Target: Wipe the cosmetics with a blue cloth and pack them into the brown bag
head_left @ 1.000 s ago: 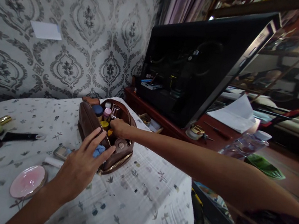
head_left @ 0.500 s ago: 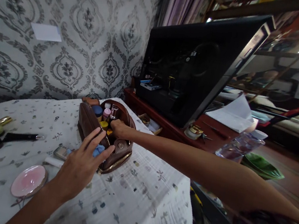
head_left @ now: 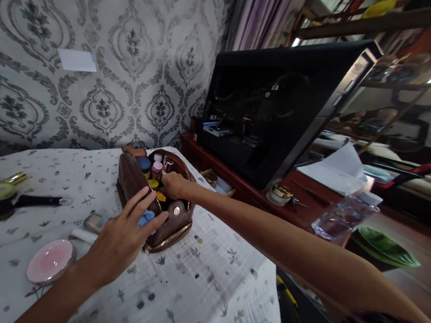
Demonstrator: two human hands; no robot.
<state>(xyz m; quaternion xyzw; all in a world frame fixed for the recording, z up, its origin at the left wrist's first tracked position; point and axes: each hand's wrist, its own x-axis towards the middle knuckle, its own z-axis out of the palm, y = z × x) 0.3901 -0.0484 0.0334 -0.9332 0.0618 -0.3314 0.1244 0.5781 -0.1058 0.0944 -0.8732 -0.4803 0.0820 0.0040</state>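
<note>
A brown bag (head_left: 133, 178) lies unzipped on the patterned white cloth (head_left: 192, 301). Inside it show a blue-lidded jar (head_left: 144, 164), a pink-capped bottle (head_left: 157, 167), yellow items and a light blue item (head_left: 146, 218). My left hand (head_left: 124, 234) rests against the bag's near side, its fingers spread over the edge and nothing gripped. My right hand (head_left: 175, 185) reaches into the bag's opening from the right; its fingertips are hidden among the contents, so what they hold cannot be made out.
Left of the bag lie a pink round dish (head_left: 50, 260), a white tube (head_left: 84, 235), a black brush (head_left: 41, 201) and a green round item (head_left: 1, 192). Behind stands a black computer case (head_left: 272, 116) on a red table (head_left: 298, 208), beside a clear plastic bottle (head_left: 340, 218).
The view has shifted slightly, so the scene sits a little lower and the cloth items further right. My right hand is still in the bag, and my left hand stays at its edge.
</note>
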